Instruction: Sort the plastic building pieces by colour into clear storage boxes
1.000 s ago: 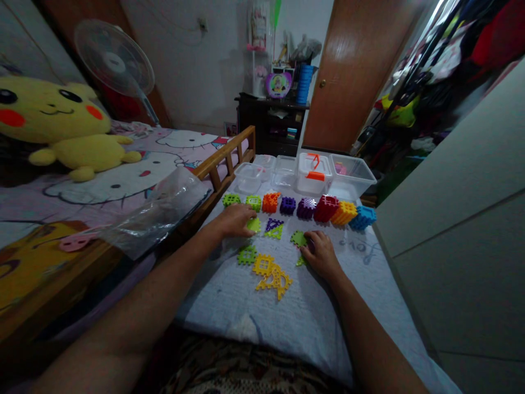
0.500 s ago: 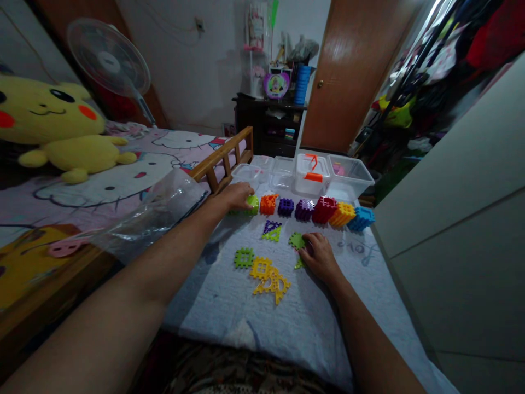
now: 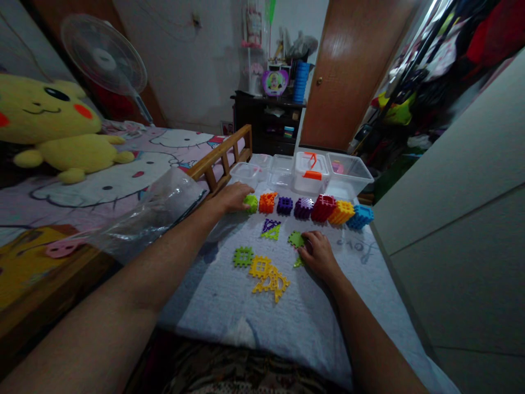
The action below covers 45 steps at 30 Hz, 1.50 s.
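Observation:
My left hand (image 3: 237, 196) is closed around the end of a row of lime green interlocking building pieces (image 3: 251, 204); its palm hides part of them. On the cloth, my right hand (image 3: 320, 253) rests with curled fingers at the edge of a flat green building piece (image 3: 295, 239). A second green piece (image 3: 298, 262) pokes out below its thumb. Between the hands lie a purple triangle piece (image 3: 270, 225) and a lime triangle piece (image 3: 271, 234). Nearer me are a green square piece (image 3: 243, 256), a yellow square piece (image 3: 260, 266) and other yellow pieces (image 3: 271, 282).
Stacks of orange (image 3: 267, 202), dark purple (image 3: 284, 206), red (image 3: 324, 208), yellow (image 3: 342, 212) and blue pieces (image 3: 361, 216) form a row. Behind stand clear plastic boxes (image 3: 353, 169). A plastic bag (image 3: 151, 205) and wooden rail (image 3: 217, 158) border the left; a white cabinet (image 3: 459, 219) the right.
The left hand has shifted slightly over the lime green stack, its fingers lower against it. My right hand and the loose pieces stay in place; the whole view has moved a little.

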Motion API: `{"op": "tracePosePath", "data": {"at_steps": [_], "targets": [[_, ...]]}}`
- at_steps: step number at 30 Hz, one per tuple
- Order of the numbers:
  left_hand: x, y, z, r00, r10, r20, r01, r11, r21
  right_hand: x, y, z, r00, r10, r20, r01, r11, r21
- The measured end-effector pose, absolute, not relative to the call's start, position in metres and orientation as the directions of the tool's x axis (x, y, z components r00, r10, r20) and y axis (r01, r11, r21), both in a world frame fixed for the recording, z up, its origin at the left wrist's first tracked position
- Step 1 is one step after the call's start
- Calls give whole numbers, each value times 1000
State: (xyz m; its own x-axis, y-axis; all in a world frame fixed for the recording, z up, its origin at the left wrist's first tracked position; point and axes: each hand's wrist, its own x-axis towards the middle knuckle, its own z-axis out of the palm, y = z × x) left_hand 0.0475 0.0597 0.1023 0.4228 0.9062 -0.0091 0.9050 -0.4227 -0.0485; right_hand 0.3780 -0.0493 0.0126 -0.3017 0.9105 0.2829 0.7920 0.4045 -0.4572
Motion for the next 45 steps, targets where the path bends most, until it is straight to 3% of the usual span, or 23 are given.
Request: {"op": "tracePosePath", "data": {"at_steps": [24,37,41,45], "targets": [[49,72,97,392,913,-112,919,-393,8,379,-49,12,-309,910,276,778,409,-476],[56,72,102,374,911,-172,921,-387,-45,379,-49,12,-313,908,278,781,412,-469],[55,66,104,405,908,-105,911,-411,-38,379,-49,12,-299,914,274,774,400,-490],[63,36,117,479,873,91,877,-480,-12,379,-50,13,-273,912,305,743,401,-536]]}}
